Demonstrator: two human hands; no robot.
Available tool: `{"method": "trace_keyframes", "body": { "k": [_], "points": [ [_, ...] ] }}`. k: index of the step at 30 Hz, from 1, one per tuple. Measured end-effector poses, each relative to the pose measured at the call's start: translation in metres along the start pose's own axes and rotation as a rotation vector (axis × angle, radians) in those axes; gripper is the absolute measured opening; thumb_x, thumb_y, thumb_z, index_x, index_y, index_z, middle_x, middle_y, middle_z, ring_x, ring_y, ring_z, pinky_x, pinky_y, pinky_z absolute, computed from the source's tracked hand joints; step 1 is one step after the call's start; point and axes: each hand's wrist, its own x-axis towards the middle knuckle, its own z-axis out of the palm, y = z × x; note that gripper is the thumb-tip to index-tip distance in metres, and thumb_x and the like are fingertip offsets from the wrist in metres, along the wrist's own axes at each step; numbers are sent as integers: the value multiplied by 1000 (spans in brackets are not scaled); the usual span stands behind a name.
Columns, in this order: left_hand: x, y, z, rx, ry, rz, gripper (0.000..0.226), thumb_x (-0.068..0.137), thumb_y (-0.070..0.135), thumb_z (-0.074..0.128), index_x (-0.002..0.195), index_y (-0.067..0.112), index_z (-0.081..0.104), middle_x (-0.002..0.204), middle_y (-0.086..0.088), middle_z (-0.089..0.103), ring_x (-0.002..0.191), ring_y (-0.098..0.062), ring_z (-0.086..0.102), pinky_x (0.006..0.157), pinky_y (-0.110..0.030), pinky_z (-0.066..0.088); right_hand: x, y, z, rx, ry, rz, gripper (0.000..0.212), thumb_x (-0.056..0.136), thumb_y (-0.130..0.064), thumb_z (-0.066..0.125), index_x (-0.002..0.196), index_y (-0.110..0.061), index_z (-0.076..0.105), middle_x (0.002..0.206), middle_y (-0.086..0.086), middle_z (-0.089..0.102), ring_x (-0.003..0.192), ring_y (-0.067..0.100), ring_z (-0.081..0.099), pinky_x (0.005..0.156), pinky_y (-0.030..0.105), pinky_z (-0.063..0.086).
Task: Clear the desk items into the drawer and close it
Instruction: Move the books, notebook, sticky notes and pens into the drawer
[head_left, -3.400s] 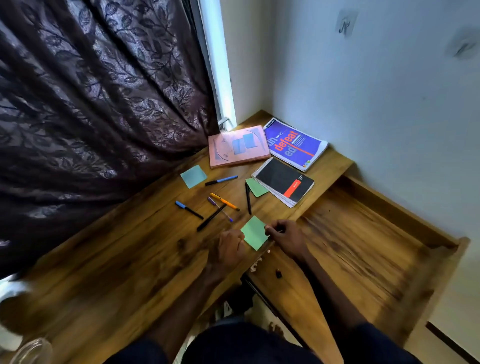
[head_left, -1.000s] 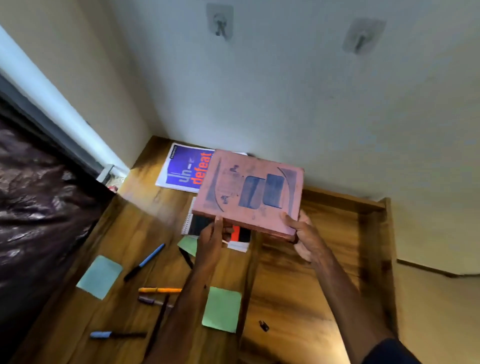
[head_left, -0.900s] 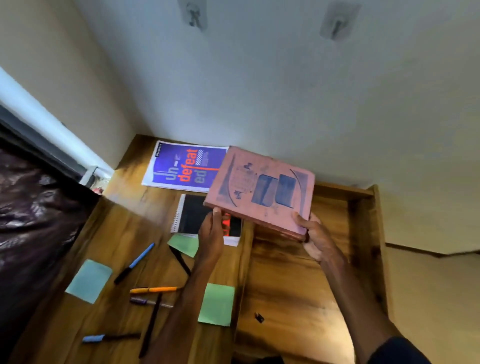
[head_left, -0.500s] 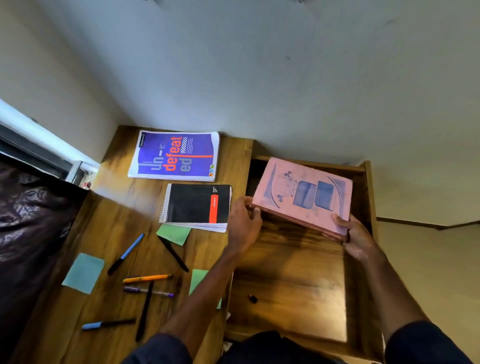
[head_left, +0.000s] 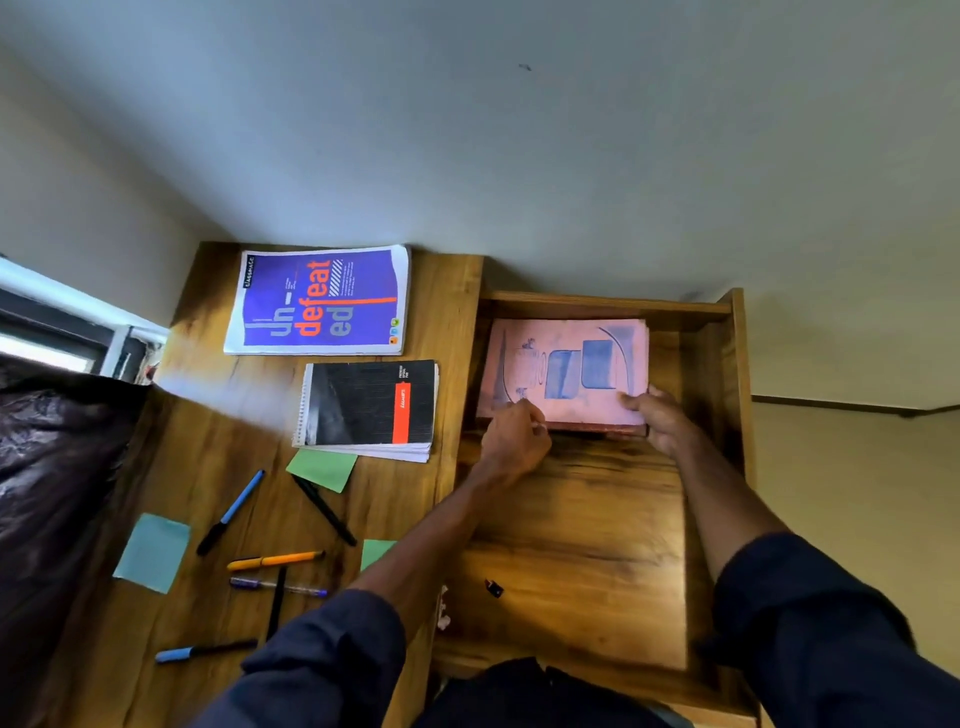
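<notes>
A pink book (head_left: 566, 371) lies flat at the far end of the open wooden drawer (head_left: 582, 545). My left hand (head_left: 514, 441) grips its near left corner and my right hand (head_left: 657, 415) grips its near right corner. On the desk (head_left: 208, 467) to the left lie a purple "undefeated" notebook (head_left: 319, 301), a black spiral notepad (head_left: 369, 405), green sticky notes (head_left: 322, 467), a blue sticky note (head_left: 153, 552) and several pens (head_left: 275, 561). My left forearm covers part of one green note (head_left: 375, 552).
A small black object (head_left: 493, 588) sits on the drawer floor near its front. The dark curtain (head_left: 52, 493) hangs along the desk's left side. The wall rises directly behind the desk and drawer. The drawer's right wall (head_left: 732, 374) stands close to my right hand.
Both hands carried the pink book from above the desk rightward and lowered it into the far end of the drawer. The camera tilted down over the drawer.
</notes>
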Motion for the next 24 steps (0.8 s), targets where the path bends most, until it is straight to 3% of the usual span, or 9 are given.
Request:
{"method": "trace_keyframes", "body": {
  "k": [5,9,12,15,18,24],
  "points": [
    [10,-2,10,71,-48,-59,24,89,12,68,114,15,66,113,-1,67,99,-15,63,79,-34,60,19,22,-6,-304,198,-73,40,91,-19,72,128,-10,58,126,11,66,109,29,66,84,41,60],
    [17,-9,17,105,-63,-103,26,92,14,67,117,14,62,119,-3,61,102,-18,62,76,-31,58,12,30,-4,-464,399,-171,45,84,-9,77,126,-9,59,126,13,67,108,30,68,78,36,61],
    [20,-14,22,159,-80,-133,37,91,18,68,126,11,57,133,-11,55,114,-24,58,88,-39,59,6,44,-3,-536,492,-280,45,81,-4,77,122,-10,61,123,11,68,108,27,67,66,20,51],
    [20,-15,24,196,-64,-205,62,90,19,70,144,7,42,153,-17,33,136,-34,41,106,-44,49,5,62,-1,-637,475,-357,46,78,-5,80,120,-13,62,123,9,66,112,27,64,75,27,54],
    [21,-19,25,185,-60,-280,81,89,22,72,153,5,27,160,-20,23,145,-39,31,114,-48,41,10,76,0,-722,431,-353,46,76,-6,79,116,-20,63,121,9,64,110,27,63,81,33,57],
    [34,-39,26,132,-168,-290,66,90,25,71,144,5,39,148,-19,37,129,-33,47,102,-40,50,17,79,2,-774,419,-315,44,77,-7,80,118,-17,65,124,10,55,114,27,58,88,36,58]
  ]
}}
